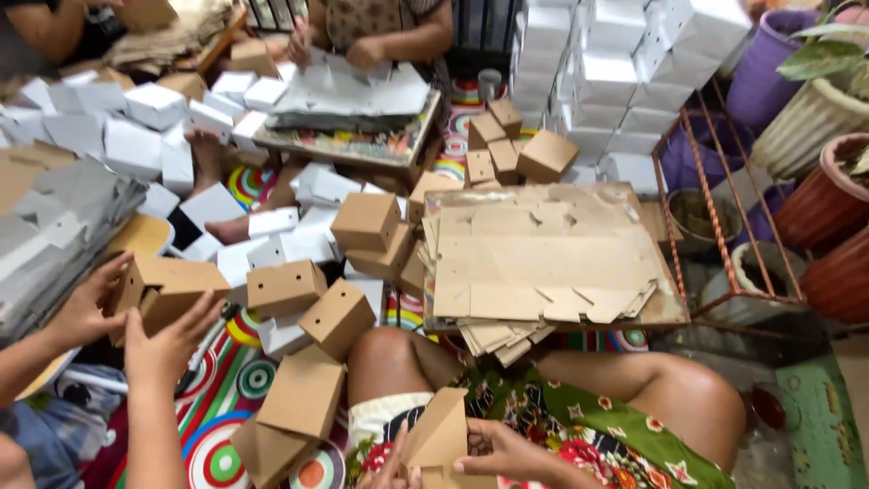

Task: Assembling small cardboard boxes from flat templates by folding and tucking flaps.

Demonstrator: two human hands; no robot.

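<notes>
Both my hands hold one partly folded brown cardboard box (438,433) low over my lap, just in front of my knee. My left hand (391,471) grips its lower left edge, mostly cut off by the frame's bottom. My right hand (509,453) pinches its right side with thumb and fingers. A stack of flat brown cardboard blanks (543,263) lies on a board just beyond my knees. Finished brown boxes (303,394) lie to my left on the striped mat.
A co-worker's two hands (136,326) fold another brown box (172,285) at the left. A second person (380,36) at the back handles grey sheets. White boxes (615,63) are stacked at the back right. A metal rack (724,208) and plant pots (828,195) stand at the right.
</notes>
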